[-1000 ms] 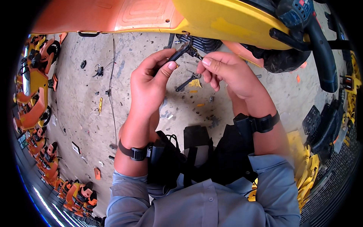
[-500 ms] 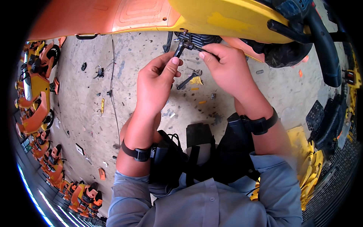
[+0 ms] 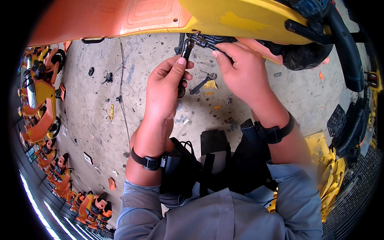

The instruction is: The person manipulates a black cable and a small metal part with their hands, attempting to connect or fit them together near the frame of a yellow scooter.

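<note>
Grey concrete floor (image 3: 96, 132), scuffed and littered, spreads under everything. Rows of small orange-and-yellow vehicles (image 3: 40, 104) line the left side, and across the top runs a large orange-and-yellow body panel (image 3: 236, 20). Yellow plastic parts (image 3: 330, 168) lie piled at the lower right.

Both hands are raised just below the panel's lower edge. The right hand (image 3: 244, 70) has thumb and forefinger brought together on a slim dark rod (image 3: 210, 46), whose far end reaches toward metal pieces near that edge. The left hand (image 3: 166, 86) is wrapped around a ratchet-like tool (image 3: 186, 52), thumb pressed along the handle.

Compared with a second ago, the handle has swung from a slant to nearly upright in view, and its rounded head sits higher, close below the panel. That puts the work right by the edge, with the two hands side by side rather than fingertip to tool head. Whether head and rod are joined, I cannot tell.

On the ground between the hands rests an adjustable wrench (image 3: 202, 83), partly over a yellow scrap (image 3: 210, 84); nearby lies a small socket-like metal piece (image 3: 229, 101).
</note>
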{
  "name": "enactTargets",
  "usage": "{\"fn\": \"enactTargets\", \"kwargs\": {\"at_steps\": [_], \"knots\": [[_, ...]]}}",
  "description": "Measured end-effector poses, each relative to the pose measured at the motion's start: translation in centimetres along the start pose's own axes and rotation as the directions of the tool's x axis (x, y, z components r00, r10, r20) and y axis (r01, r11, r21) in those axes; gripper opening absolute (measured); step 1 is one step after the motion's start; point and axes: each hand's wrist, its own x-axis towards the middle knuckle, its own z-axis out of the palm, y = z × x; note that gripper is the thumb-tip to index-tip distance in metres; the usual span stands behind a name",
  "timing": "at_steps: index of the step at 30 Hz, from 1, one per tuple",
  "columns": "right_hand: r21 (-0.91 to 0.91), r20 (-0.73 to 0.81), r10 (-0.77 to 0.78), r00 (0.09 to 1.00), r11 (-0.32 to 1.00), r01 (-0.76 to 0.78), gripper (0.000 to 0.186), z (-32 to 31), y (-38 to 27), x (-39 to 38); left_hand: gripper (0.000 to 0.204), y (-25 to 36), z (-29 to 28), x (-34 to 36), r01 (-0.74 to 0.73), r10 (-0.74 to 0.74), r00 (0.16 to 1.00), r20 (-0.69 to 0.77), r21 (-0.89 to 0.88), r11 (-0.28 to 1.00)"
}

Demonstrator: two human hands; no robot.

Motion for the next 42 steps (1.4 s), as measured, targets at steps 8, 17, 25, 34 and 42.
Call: {"fn": "enactTargets", "kwargs": {"at_steps": [8,17,25,34,42], "knots": [[0.018,-0.008,0.011,1.000,1.000,-0.011,0.016,0.2,0.2,0.1,0.024,0.2,0.1,0.0,-0.043,0.043,0.999,0.015,0.005,0.999],[0.011,0.032,-0.033,0.999,0.999,0.033,0.016,0.1,0.3,0.2,0.025,-0.1,0.0,0.1,-0.101,0.098,0.995,0.034,0.082,0.992],[0.289,0.295,0.289,0.911,0.882,-0.373,0.017,-0.2,0.5,0.0,0.026,-0.1,0.2,-0.2,-0.162,0.159,0.987,0.032,0.185,0.969],[0.393,0.513,0.352,0.783,0.715,-0.579,0.026,-1.5,0.4,0.5,0.026,-0.6,0.6,-0.1,-0.254,0.253,0.967,0.031,0.200,0.946],[0.629,0.598,0.258,0.759,0.436,-0.644,0.035,-2.8,0.7,1.1,0.026,-0.9,0.6,0.1,-0.322,0.326,0.945,0.014,0.195,0.926]]}}
